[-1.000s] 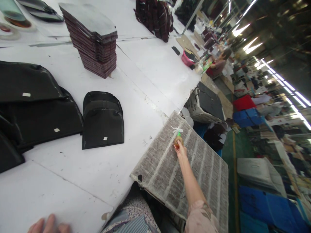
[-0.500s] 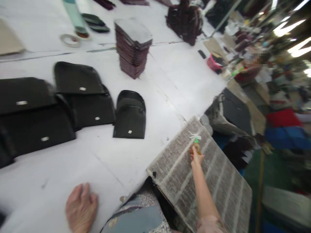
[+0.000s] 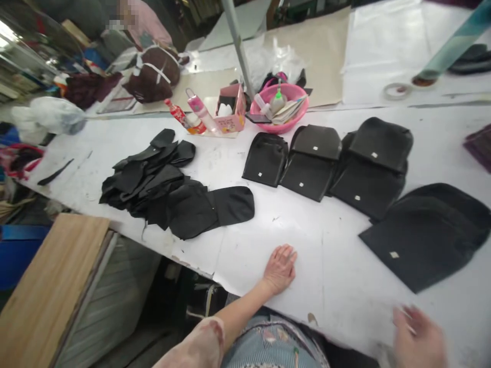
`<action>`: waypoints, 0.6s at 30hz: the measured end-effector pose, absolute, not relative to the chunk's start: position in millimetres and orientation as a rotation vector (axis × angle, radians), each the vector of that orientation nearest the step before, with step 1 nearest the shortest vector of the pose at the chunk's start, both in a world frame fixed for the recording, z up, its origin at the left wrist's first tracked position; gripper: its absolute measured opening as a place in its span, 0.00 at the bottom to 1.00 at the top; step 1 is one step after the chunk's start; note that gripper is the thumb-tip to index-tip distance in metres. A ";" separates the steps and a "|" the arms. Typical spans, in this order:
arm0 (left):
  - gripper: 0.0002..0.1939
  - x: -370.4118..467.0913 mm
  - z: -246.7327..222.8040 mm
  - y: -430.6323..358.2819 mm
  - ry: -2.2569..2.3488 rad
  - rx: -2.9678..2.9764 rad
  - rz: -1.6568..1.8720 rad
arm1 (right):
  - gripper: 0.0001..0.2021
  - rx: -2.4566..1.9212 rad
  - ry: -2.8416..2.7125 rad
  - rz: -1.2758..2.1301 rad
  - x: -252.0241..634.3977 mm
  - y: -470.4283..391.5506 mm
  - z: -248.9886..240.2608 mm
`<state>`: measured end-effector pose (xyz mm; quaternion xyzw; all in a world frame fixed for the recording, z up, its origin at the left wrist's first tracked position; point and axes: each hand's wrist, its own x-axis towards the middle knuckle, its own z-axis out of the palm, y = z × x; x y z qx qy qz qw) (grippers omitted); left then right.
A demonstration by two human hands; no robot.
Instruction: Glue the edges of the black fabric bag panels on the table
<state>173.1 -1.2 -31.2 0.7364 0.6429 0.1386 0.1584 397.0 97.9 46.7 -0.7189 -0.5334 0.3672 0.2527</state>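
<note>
My left hand lies on the white tabletop, its fingers stretched out flat and holding nothing I can see. My right hand is at the lower right over the table, smeared by motion. A thin pale streak shows at its fingers, too blurred to name. Above it lies a large black flat pouch-like piece with a small white tag. More black tagged pieces overlap in a row beyond my hands. To the left, a loose heap of black pieces spreads over the table.
A pink basin holds a green-capped bottle and papers. Beside it stand a pink box and bottles. A metal pole rises behind. A wooden board is at lower left. Another person is at the far left.
The view has swung left. My right hand has left the grey-brown board, where it held a small amber bottle with a green tip, and is now over the table. My left hand still rests there.
</note>
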 end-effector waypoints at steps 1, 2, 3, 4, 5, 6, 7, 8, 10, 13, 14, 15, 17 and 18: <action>0.31 172.7 -30.8 -0.4 1.797 2.052 0.422 | 0.12 -1.915 -1.479 1.057 384.6 98.8 48.4; 0.31 171.4 -29.7 0.4 1.750 2.003 0.448 | 0.15 -1.867 -1.500 1.133 368.2 101.6 48.7; 0.30 169.1 -27.8 0.7 1.709 1.966 0.474 | 0.17 -1.807 -1.530 1.238 347.3 106.4 47.5; 0.29 165.4 -25.1 -0.1 1.683 1.947 0.500 | 0.18 -1.741 -1.559 1.333 322.2 112.8 44.8; 0.27 160.2 -21.5 -2.7 1.675 1.937 0.531 | 0.18 -1.676 -1.602 1.409 293.7 120.3 40.8; 0.26 153.4 -17.1 -7.7 1.690 1.929 0.566 | 0.18 -1.626 -1.639 1.465 263.2 127.9 36.0; 0.24 145.0 -12.2 -15.2 1.734 1.916 0.607 | 0.17 -1.597 -1.665 1.499 232.4 135.0 30.8; 0.23 135.1 -6.8 -25.5 1.801 1.897 0.651 | 0.17 -1.579 -1.690 1.521 202.6 141.0 25.9; 0.23 112.0 5.0 -52.9 1.980 1.843 0.723 | 0.18 -1.602 -1.736 1.523 151.0 149.0 18.3; 0.22 73.3 21.7 -100.8 2.281 1.750 0.716 | 0.19 -1.677 -1.843 1.441 100.3 153.0 14.8; 0.21 60.3 26.0 -115.3 2.386 1.686 0.684 | 0.18 -1.698 -1.890 1.412 90.1 153.3 15.2; 0.20 47.5 29.5 -127.7 2.471 1.642 0.663 | 0.17 -1.715 -1.939 1.387 82.7 153.5 16.1; 0.18 22.3 33.6 -144.6 2.597 1.612 0.626 | 0.12 -1.738 -2.031 1.351 76.1 154.3 17.8; 0.17 9.9 34.6 -148.4 2.644 1.614 0.614 | 0.10 -1.748 -2.069 1.338 76.8 154.8 18.4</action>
